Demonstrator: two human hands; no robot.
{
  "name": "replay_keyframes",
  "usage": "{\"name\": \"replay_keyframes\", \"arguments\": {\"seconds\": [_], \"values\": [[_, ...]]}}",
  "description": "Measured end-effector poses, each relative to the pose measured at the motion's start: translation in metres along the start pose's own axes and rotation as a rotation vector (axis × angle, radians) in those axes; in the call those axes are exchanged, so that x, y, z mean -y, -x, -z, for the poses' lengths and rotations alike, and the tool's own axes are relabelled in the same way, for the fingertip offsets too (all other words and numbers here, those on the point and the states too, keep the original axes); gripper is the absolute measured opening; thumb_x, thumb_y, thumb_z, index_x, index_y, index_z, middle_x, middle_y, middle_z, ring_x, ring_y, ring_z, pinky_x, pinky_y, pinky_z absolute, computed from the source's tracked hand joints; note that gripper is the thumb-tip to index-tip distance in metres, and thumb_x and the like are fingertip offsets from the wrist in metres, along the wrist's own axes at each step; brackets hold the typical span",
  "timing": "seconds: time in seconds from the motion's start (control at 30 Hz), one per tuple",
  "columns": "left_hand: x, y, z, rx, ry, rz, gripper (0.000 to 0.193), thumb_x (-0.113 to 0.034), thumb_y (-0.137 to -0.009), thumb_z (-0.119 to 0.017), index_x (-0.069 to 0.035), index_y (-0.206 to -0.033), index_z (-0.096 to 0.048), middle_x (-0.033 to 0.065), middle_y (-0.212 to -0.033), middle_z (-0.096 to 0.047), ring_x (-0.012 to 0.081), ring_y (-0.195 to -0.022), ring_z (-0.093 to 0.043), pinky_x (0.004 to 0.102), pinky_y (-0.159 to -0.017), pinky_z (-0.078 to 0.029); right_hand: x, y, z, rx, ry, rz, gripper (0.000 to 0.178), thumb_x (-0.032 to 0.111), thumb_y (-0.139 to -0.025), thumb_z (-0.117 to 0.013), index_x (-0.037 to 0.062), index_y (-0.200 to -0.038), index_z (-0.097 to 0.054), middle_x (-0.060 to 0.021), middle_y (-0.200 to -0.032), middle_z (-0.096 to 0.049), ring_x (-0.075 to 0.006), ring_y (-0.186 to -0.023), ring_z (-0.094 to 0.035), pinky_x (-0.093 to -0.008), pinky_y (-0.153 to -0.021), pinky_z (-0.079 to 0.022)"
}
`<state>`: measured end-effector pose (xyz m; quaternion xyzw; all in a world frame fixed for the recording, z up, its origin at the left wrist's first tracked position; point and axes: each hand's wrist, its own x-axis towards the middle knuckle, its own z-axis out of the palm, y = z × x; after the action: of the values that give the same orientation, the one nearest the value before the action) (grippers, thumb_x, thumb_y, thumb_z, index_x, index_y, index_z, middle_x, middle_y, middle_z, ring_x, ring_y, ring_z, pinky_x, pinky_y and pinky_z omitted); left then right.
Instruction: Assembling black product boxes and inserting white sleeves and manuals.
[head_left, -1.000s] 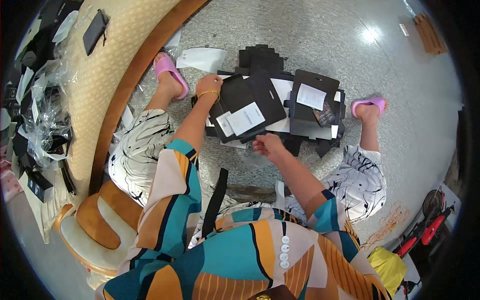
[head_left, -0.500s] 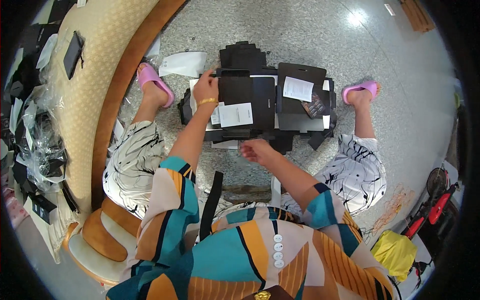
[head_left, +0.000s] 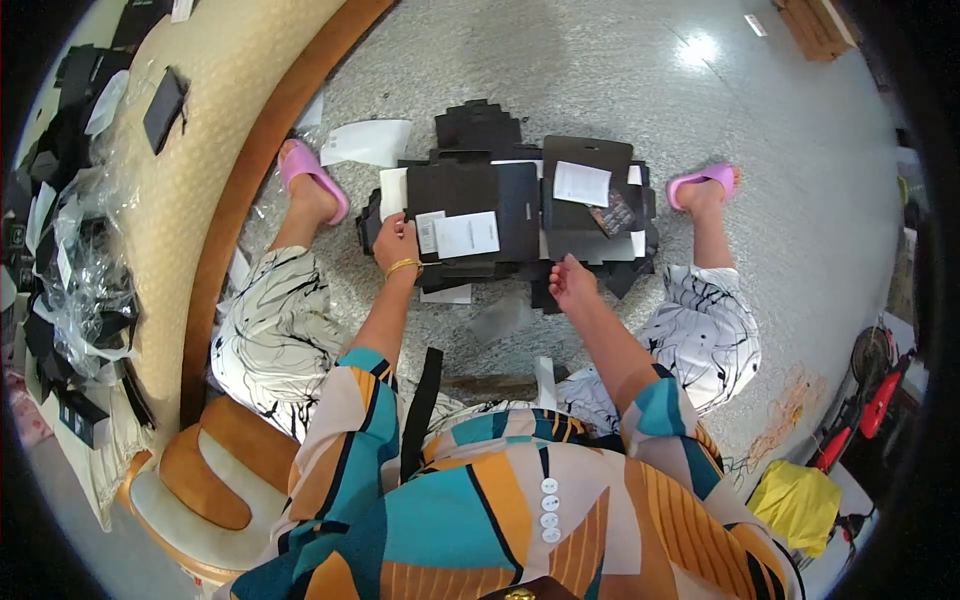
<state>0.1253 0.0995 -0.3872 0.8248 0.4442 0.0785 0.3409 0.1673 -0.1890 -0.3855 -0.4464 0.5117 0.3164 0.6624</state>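
Observation:
On the floor in front of me lies a flat, dark open box (head_left: pixel 450 188) with a white booklet (head_left: pixel 467 234) and a smaller white card (head_left: pixel 427 232) on it. My left hand (head_left: pixel 395 243) rests at its left edge, beside the card, fingers loosely bent; I see nothing held. To the right is a second dark open box (head_left: pixel 588 244). It bears a white sheet (head_left: pixel 582 184) and a dark printed card (head_left: pixel 613 214). My right hand (head_left: pixel 572 284) hovers near its front edge with loosely curled fingers and nothing visible in them. A translucent plastic piece (head_left: pixel 500 318) is nearer me, blurred.
Dark flattened cardboard (head_left: pixel 478 126) spreads under and behind the boxes. A white bag (head_left: pixel 366 142) lies beside my pink-slippered left foot (head_left: pixel 315 182). At left, a padded couch (head_left: pixel 262 60) has clear plastic wrap (head_left: pixel 88 290) along it. A yellow bag (head_left: pixel 797 505) sits at lower right.
My left hand has come down from the box's upper left corner to its lower left side. The right hand has moved right, away from the translucent plastic. Booklet and cards keep their places.

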Motion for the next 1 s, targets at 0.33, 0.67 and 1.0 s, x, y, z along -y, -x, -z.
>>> {"name": "replay_keyframes", "arguments": {"seconds": [0.33,0.67,1.0], "values": [[0.002,0.019,0.000,0.181,-0.045,-0.249,0.021,-0.014,-0.074,-0.058,-0.009,-0.094,-0.061,0.0073,-0.074,-0.063,0.0196,-0.067,-0.061,0.0296,-0.062,-0.048,0.006,-0.017,-0.003,-0.072,-0.095,0.033,0.016,0.024,-0.085,-0.051,0.0094,-0.080,-0.047,-0.0037,-0.064,-0.051,-0.0133,-0.048,-0.047,-0.0265,-0.040,-0.037],[0.002,0.025,0.000,0.459,-0.209,-0.424,0.033,-0.013,-0.074,-0.060,-0.006,-0.106,-0.055,0.0125,-0.106,-0.053,0.0301,-0.100,-0.050,0.0372,-0.086,-0.041,0.025,0.001,0.032,-0.177,0.181,0.231,0.010,0.014,-0.086,-0.047,0.0073,-0.092,-0.045,-0.0064,-0.076,-0.050,-0.0154,-0.050,-0.049,-0.0305,-0.039,-0.040],[0.008,0.021,0.003,0.504,-0.262,-0.439,0.038,-0.014,-0.075,-0.059,-0.007,-0.111,-0.052,0.0124,-0.114,-0.049,0.0298,-0.105,-0.047,0.0362,-0.089,-0.040,0.112,-0.006,0.079,-0.280,1.204,0.676,0.028,0.010,-0.081,-0.049,0.0020,-0.108,-0.051,-0.0148,-0.076,-0.058,-0.0205,-0.051,-0.056,-0.0326,-0.039,-0.043]]}}
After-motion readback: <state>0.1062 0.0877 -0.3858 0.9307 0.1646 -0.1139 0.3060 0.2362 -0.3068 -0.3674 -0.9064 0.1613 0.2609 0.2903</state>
